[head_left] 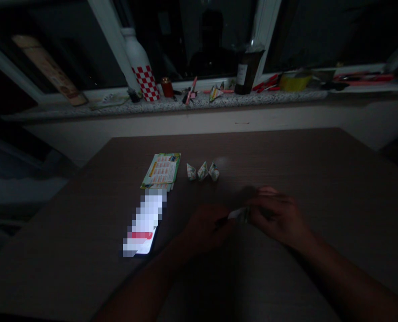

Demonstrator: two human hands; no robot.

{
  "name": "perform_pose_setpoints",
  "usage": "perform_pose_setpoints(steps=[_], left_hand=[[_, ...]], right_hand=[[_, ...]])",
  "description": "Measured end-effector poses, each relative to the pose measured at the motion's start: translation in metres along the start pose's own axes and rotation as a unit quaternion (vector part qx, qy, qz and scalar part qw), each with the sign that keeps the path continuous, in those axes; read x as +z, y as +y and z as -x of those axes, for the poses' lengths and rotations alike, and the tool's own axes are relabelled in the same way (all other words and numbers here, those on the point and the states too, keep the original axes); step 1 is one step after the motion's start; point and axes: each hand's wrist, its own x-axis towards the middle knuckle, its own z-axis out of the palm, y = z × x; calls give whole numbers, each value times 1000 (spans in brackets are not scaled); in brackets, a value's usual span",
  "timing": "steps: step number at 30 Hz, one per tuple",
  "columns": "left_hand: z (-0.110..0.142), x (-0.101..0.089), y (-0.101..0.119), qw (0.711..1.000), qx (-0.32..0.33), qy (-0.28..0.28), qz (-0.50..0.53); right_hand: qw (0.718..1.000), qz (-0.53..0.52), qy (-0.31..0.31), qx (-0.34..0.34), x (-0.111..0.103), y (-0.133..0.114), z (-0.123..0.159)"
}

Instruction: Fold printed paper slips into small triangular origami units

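Between my two hands, above the dark table, is a small folded piece of paper (238,213), whitish on one side and greenish near the right. My left hand (209,227) is closed on its left end, thumb and fingers pinched together. At its right end my right hand (276,212) pinches it with bent fingers. Dim light hides the folds and some fingertips. Beyond my hands stand three small folded paper pieces (203,171) in a row, pointed at the top and printed in white, green and red.
Left of the folded pieces lies a stack of printed calendar sheets (161,171). A lit phone (144,226) rests nearer me on the wooden table (286,156). On the windowsill stand a checkered bottle (145,76), a small red jar (167,87), a dark pot (247,71) and pens.
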Motion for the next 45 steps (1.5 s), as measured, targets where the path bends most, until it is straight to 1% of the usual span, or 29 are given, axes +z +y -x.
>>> perform_pose_setpoints(steps=[2,3,5,7,9,11,14,16,18,20,22,24,28,31,33,37,39,41,44,45], left_hand=[[0,-2,1,999,-27,-6,17],[-1,-3,1,999,-46,-6,28],[-1,-4,2,994,-90,0,61],[-1,-4,2,984,-139,11,111],[-2,-3,1,968,-182,27,169],[-2,-1,0,953,-209,40,215],[-4,2,0,934,-227,40,275],[-5,3,0,920,-226,46,318],[-6,3,1,909,-222,58,348],[-6,3,1,900,-221,67,370],[-6,3,1,889,-223,65,395],[-5,4,-1,885,-217,58,407],[-4,4,-4,909,-186,77,366],[-3,2,-5,919,-180,87,339],[-3,1,-4,919,-183,88,339],[-3,2,-3,916,-186,77,346],[-3,4,-3,914,-196,74,347],[-4,6,-4,898,-204,86,379],[-7,5,-3,858,-211,113,455],[-8,4,-2,849,-211,118,471]], right_hand=[[1000,-12,-5,17,-2,0,0],[999,-20,-7,39,-4,-1,1],[993,-48,-7,107,-5,0,2],[980,-95,-5,173,-5,1,5],[964,-155,-12,216,-2,2,7],[945,-212,-25,246,3,2,8],[908,-290,-29,301,10,-2,6],[883,-334,-27,330,12,-5,3],[865,-366,-25,342,13,-8,1],[855,-383,-22,348,14,-8,-1],[848,-392,-25,356,14,-7,0],[839,-404,-33,362,15,-5,1],[817,-451,-43,356,17,1,5],[804,-475,-41,354,19,5,8],[808,-469,-37,356,20,6,10],[833,-423,-31,355,20,3,9],[836,-416,-36,355,20,1,7],[820,-443,-36,362,21,-1,5],[769,-508,-31,387,22,-2,3],[758,-520,-29,392,22,-2,3]])
